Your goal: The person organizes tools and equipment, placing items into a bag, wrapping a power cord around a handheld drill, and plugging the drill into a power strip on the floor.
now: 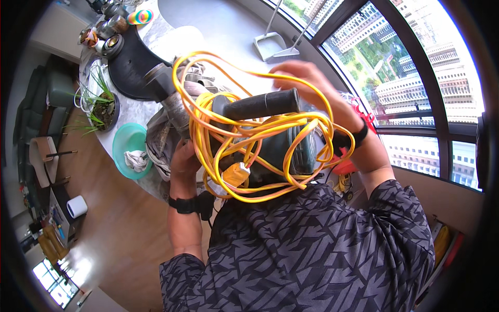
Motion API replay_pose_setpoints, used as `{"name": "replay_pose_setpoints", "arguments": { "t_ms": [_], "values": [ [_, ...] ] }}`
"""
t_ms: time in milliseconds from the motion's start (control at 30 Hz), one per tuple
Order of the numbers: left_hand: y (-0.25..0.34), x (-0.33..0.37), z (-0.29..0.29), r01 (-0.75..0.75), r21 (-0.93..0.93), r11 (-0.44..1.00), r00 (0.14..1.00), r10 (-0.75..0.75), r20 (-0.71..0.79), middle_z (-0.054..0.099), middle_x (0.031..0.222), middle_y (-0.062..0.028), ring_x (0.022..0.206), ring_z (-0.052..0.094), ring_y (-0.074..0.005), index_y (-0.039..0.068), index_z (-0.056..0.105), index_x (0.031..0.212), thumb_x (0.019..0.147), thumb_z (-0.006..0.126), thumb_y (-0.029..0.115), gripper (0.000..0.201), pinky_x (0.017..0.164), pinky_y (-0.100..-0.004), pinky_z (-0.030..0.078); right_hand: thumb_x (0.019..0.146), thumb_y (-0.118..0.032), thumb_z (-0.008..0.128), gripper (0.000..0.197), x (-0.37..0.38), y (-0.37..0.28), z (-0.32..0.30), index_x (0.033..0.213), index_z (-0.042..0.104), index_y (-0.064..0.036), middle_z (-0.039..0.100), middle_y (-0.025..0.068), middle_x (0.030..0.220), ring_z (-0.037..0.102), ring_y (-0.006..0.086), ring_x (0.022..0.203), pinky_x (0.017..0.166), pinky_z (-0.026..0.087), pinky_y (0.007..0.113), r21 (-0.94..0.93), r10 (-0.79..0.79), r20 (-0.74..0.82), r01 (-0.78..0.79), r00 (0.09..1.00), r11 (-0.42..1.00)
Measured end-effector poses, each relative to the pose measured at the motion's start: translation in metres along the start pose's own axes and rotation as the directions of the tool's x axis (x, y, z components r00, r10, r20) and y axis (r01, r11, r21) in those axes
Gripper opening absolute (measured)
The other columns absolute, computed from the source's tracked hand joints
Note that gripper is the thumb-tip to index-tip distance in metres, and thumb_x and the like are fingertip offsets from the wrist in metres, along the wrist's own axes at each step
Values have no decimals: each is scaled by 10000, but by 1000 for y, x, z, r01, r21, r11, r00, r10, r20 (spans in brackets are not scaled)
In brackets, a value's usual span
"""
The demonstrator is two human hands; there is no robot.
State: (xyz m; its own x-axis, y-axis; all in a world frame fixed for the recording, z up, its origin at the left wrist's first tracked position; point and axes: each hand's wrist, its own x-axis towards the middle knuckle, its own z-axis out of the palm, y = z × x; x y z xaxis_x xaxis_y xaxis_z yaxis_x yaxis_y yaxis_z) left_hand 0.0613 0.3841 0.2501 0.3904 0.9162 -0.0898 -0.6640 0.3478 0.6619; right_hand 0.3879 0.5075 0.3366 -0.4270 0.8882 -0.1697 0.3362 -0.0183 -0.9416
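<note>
A large power tool, apparently a hammer drill [175, 112], is held up in front of my chest, its black nose pointing to the far left. It has a grey metal neck, a black grip [262, 105] and a dark green body partly hidden by cord. Loose coils of yellow-orange power cord [208, 140] wrap around it, and a yellow plug [235, 175] hangs among them. My left hand [184, 157] is closed round the tool's underside near the neck; its fingers are partly hidden. On the far right, my right hand [304, 80] is motion-blurred beside an upper cord loop.
A marble-topped counter [106, 140] carries a teal basin [125, 145] with a white cloth, a potted plant [104, 109], a black round-edged object [130, 67] and several jars. A grey cloth bag [158, 143] lies behind the tool. A dustpan [269, 46] stands near the windows.
</note>
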Motion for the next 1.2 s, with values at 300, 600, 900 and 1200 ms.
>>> {"name": "replay_pose_setpoints", "arguments": {
  "t_ms": [300, 600, 900, 1200],
  "values": [
    [-1, 13, 0, 29, -40, 999, 1000, -29, -1, 566, 1307, -124, 1169, 576, -227, -24, 409, 1396, 875, 664, 361, 696, 1020, -373, 435, 769, -205, 661, 165, -53, -123, 31, 896, 630, -105, 532, 5, 828, 538, 194, 787, 683, 447, 337, -422, -523, 663, 844, 536, 330],
    [-7, 14, -14, 33, -118, 992, 999, -29, 32, 538, 1342, -108, 1207, 547, -232, 10, 379, 1426, 879, 674, 354, 710, 1033, -376, 427, 681, -233, 632, 289, -38, -109, 67, 889, 606, -35, 474, 31, 790, 549, 179, 721, 596, 454, 323, -506, -416, 744, 847, 523, 160],
    [-8, 8, -20, 33, -164, 986, 999, -28, 29, 533, 1345, -113, 1219, 536, -239, 11, 377, 1424, 864, 699, 320, 716, 1047, -381, 418, 730, -125, 659, 160, -42, -131, 33, 809, 563, -25, 551, 72, 729, 615, 228, 647, 569, 505, 344, -579, -279, 696, 746, 662, 329],
    [-8, 9, -13, 7, -108, 994, 1000, -7, -2, 552, 1321, -111, 1196, 555, -238, 1, 400, 1404, 860, 699, 350, 712, 1035, -377, 432, 724, -105, 692, 156, -45, -129, 23, 839, 614, -34, 552, 82, 746, 602, 244, 667, 606, 515, 363, -543, -343, 660, 740, 668, 396]
  ]
}}
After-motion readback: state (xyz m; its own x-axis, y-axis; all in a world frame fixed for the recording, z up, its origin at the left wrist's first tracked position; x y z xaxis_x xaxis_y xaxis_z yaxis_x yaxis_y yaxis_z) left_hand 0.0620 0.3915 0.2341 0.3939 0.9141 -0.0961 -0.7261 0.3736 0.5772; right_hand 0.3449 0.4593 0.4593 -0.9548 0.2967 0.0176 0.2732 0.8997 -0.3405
